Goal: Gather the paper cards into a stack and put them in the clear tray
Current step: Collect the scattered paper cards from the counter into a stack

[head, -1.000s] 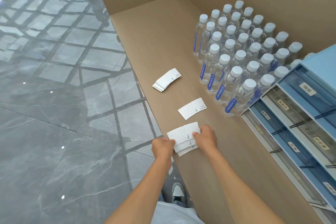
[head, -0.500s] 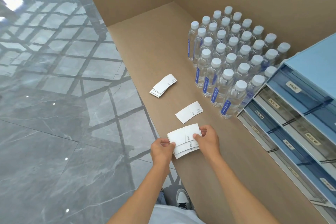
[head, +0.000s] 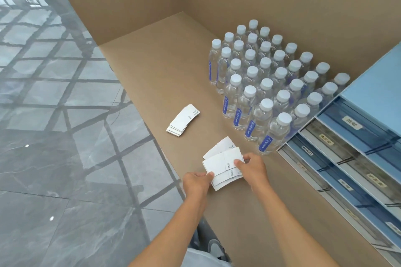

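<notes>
At the near edge of the bench (head: pixel 156 67), we have a fanned bunch of paper cards (head: pixel 221 166) pinched from both ends: our left hand (head: pixel 196 182) closes its fingers on the near-left corner, our right hand (head: pixel 252 168) grips the right end. The bunch's long axis runs left to right between the hands. One loose card (head: pixel 221 145) pokes out from under the far edge of the bunch, touching it, just ahead of the right hand's fingers (the closer hand, we judge). A second small pile (head: pixel 183 120) lies farther off to the left, long axis slanting away, nearer our left hand. Water bottles (head: pixel 267 84) stand beyond to the right, with the drawer unit (head: pixel 351 154) beside them; which drawer is the clear tray we cannot tell.
</notes>
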`<state>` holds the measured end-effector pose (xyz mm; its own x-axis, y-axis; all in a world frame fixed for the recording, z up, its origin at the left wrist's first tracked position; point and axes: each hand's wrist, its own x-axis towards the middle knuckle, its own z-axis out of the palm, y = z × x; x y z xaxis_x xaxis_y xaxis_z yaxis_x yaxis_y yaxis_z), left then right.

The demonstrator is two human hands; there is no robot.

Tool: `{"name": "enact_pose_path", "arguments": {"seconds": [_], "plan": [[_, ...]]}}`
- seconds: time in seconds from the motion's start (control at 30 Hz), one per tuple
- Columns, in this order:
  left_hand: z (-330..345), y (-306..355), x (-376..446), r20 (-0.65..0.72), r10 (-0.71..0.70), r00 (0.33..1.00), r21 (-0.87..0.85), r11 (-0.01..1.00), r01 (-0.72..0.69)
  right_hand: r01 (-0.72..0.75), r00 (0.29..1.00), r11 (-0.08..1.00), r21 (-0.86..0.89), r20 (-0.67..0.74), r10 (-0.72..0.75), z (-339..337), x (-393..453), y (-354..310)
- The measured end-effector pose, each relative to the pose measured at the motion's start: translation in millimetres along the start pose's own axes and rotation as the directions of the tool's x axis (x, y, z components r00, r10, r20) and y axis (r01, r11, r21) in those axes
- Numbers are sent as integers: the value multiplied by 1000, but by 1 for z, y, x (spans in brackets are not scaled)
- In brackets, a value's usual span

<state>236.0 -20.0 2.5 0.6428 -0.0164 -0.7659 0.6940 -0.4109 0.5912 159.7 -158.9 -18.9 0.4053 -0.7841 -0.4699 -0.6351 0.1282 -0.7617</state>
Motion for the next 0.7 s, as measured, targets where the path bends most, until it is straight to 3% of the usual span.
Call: {"name": "enact_pose_path", "arguments": {"seconds": [0.4,0.7], "plan": [[16,32,46,164,-235,958,-53,968,246,-75,997,990,-117,-4,75,16,49,-29],[25,39,42,120,-270,955,-107,953,283,-94,996,989,-114,-4,94,17,58,-25]]}}
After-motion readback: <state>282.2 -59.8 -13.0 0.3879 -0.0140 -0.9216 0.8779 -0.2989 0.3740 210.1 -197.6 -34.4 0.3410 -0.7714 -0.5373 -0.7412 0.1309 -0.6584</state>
